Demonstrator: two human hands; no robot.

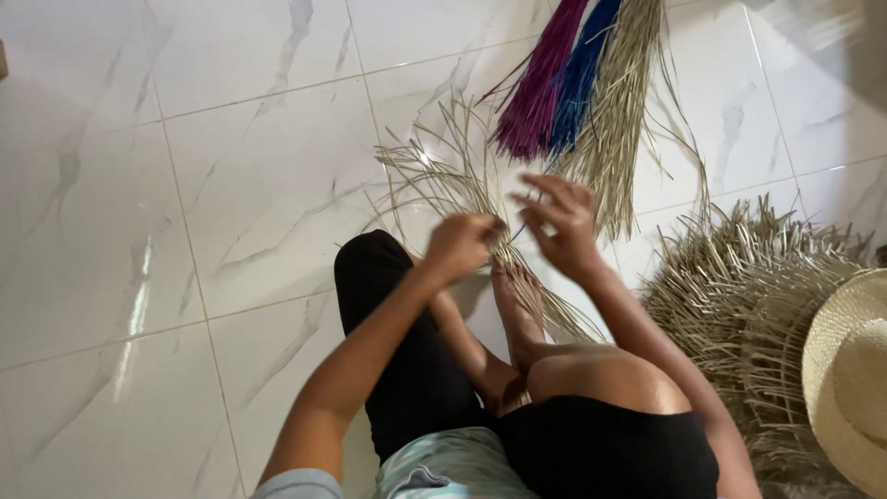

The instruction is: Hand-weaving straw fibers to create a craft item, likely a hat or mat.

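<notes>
Underneath everything, white marble-pattern tiled floor, glossy, with thin grey joints. On right side, wide round mat of woven dry straw with loose ends sticking out around its rim, and on its right part a pale woven straw hat, cut by the frame edge. At top, lying side by side on the floor: long bundle of natural tan straw, bundle of blue dyed straw, bundle of magenta dyed straw. In centre, small started weaving of tan straw strands, fanned out over the floor, pressed under a bare foot. Left hand closed in a fist, clamped on strands of this weaving. Right hand just beside, fingers spread apart, fingertips pinching a thin strand.
</notes>
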